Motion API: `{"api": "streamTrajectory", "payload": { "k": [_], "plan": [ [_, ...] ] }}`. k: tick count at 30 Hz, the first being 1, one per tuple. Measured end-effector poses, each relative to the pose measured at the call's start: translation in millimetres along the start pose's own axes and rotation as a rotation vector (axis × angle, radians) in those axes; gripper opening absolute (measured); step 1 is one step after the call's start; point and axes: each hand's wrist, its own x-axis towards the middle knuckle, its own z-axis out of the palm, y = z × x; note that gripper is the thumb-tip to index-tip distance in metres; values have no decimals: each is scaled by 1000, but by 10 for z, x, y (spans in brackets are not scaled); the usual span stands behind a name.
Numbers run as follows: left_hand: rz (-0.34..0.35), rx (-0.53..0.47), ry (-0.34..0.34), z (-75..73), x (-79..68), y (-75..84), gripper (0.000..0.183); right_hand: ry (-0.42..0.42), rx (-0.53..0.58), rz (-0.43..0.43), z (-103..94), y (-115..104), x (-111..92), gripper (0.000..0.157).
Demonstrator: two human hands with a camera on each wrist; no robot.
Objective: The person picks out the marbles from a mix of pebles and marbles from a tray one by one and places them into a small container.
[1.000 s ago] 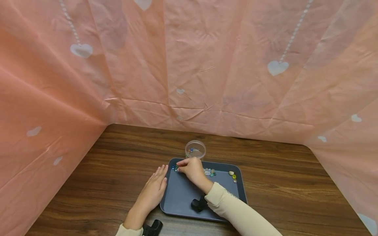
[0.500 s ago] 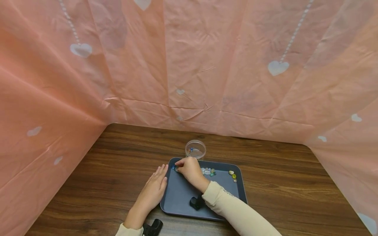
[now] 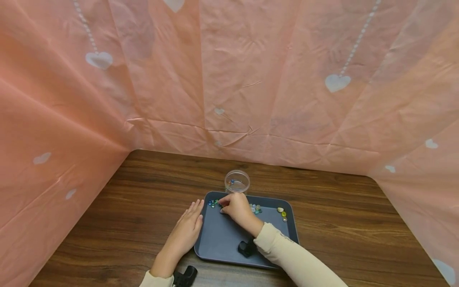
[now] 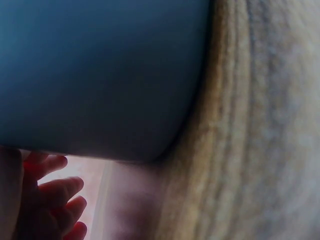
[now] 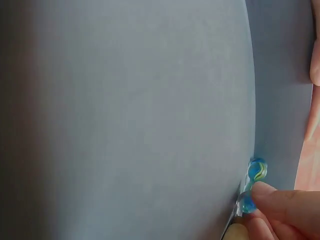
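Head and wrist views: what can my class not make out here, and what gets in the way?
Head view: the right hand covers part of the tray; what its fingertips may hold is too small to tell.
Head view: the pieces inside the clear jar are too small to count.
Left wrist view: the tray is blurred, and the left hand is cut off by the picture's edges.
Right wrist view: the right hand partly covers the lower blue piece.

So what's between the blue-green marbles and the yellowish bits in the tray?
The head view shows the right hand, then a cluster of pale and greenish pieces partly behind it, then bare tray just before the yellowish bits. The hand hides some.
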Motion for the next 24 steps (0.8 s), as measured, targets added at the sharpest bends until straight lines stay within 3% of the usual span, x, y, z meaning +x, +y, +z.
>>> {"api": "streamTrajectory", "payload": {
  "k": [13, 17, 20, 24],
  "plan": [
    [0, 7, -2, 14, -11, -6, 48, -4, -43, 16, -11, 28, -50, 9],
    [-4, 1, -1, 16, -14, -2, 47, 32, -7, 47, 1, 67, -30, 5],
    [-5, -5, 2, 16, -14, 2, 47, 35, 117, 147, -11, 131, 1, 8],
    [3, -3, 12, 21, -9, -5, 47, -1, 441, 339, -51, 194, 25, 17]
  ]
}}
